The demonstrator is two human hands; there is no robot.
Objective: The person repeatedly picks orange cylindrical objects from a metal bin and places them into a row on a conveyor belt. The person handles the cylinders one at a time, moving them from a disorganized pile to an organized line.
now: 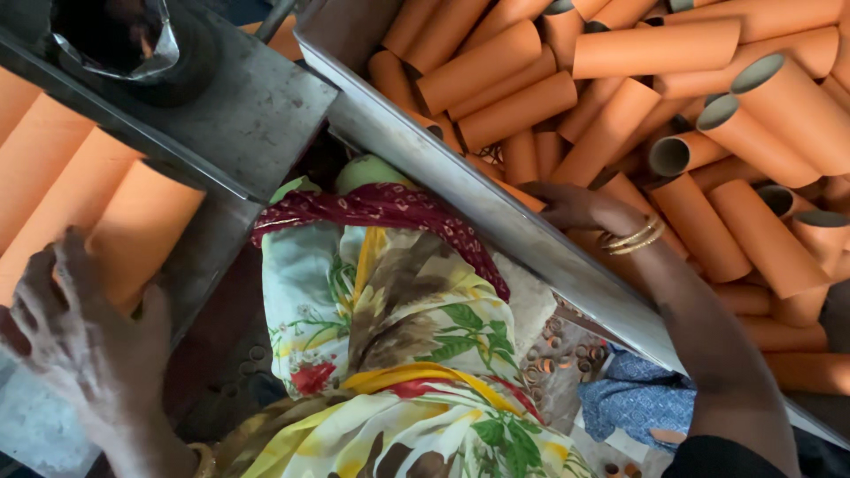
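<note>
My left hand (84, 332) rests with fingers spread on the end of an orange cardboard tube (142, 235), one of several lying side by side at the left. Over the metal edge (496, 226) of a bin reaches my right hand (575, 208), with gold bangles (633, 236) on its wrist. Its fingers lie down among the heaped orange tubes (620, 97), and I cannot tell whether they grip one.
A grey metal plate (239, 115) with a dark round opening (115, 35) lies at top left. My lap is covered by floral yellow and white cloth (390, 336) with a red scarf (381, 208). Small cardboard rings (558, 354) and blue cloth (633, 398) lie below.
</note>
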